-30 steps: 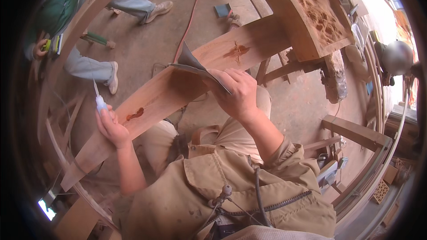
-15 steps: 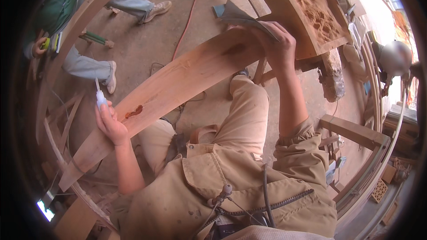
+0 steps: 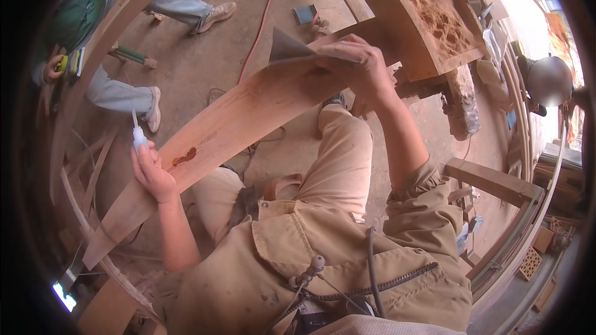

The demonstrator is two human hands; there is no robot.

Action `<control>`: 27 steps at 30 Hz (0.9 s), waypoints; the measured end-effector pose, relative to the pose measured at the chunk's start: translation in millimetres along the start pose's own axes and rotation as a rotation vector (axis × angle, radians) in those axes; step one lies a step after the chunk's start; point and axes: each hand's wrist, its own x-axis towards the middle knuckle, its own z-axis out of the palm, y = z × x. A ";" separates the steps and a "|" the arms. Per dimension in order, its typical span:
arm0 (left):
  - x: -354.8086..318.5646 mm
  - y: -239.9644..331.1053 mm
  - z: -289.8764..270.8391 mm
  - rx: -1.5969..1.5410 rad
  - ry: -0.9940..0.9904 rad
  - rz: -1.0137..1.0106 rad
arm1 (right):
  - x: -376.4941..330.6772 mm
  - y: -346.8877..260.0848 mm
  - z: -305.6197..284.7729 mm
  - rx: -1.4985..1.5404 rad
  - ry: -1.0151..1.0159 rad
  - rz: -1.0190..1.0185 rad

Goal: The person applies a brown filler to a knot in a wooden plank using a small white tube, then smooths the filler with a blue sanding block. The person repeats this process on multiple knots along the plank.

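Observation:
A long, gently curved wooden board (image 3: 242,108) slants across in front of me, from lower left to upper right. My left hand (image 3: 155,177) is closed around a small whitish squeeze bottle (image 3: 139,138) with a thin nozzle pointing up, and rests by the board's edge. Close to that hand, a wet-looking reddish-brown patch (image 3: 184,156) marks the wood. Toward the far right end, my right hand (image 3: 371,73) grips a grey sheet of sandpaper (image 3: 287,46). The sheet lies over the board there, its left corner lifted, beside a darker area of the wood.
An open wooden box (image 3: 397,31) of brown sawdust-like powder stands beyond my right hand. A red cord (image 3: 259,25) crosses the floor. At upper left, another person in green (image 3: 84,9) holds a yellow-green object. Wooden beams (image 3: 493,181) frame the right side.
My right hand has slid the sandpaper leftward along the board, uncovering a blue piece and other items on the floor behind. My left hand with the bottle has barely moved.

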 end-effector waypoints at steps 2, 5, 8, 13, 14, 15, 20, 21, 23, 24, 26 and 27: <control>0.4 -1.0 -1.0 0.008 -0.001 0.002 | -4.4 -6.5 -3.6 0.086 -0.044 0.074; -0.7 0.4 0.5 -0.022 0.007 0.022 | -1.8 -5.7 -9.8 0.134 -0.012 0.097; -1.8 4.9 2.4 0.009 0.001 0.007 | 4.9 -23.2 1.0 0.192 0.098 0.137; -0.8 2.1 3.0 -0.017 0.024 -0.008 | -20.2 -64.5 74.7 -0.084 0.171 0.024; -1.0 3.3 3.0 -0.019 0.032 -0.011 | -22.7 -64.5 75.3 -0.164 0.219 0.008; -1.5 3.2 1.6 -0.014 0.019 -0.012 | -24.9 -64.3 75.8 -0.244 0.264 -0.010; -1.5 3.6 -2.3 -0.015 0.002 -0.025 | -28.3 -39.1 50.8 -0.375 0.516 0.215; -1.0 2.6 -1.7 -0.019 -0.003 -0.021 | -27.8 -40.7 49.6 -0.331 0.536 0.244; -0.1 0.4 -1.3 -0.027 -0.013 -0.012 | -21.1 -52.5 55.2 -0.261 0.506 0.227; -0.5 0.1 1.1 -0.029 -0.008 -0.017 | -15.2 -66.2 67.4 -0.273 0.497 0.157; -0.2 1.0 1.6 -0.020 0.011 -0.013 | -6.5 -83.0 102.2 -0.256 0.419 0.018; -0.2 0.5 1.2 -0.026 0.022 -0.012 | -4.0 -83.9 114.2 -0.243 0.348 -0.042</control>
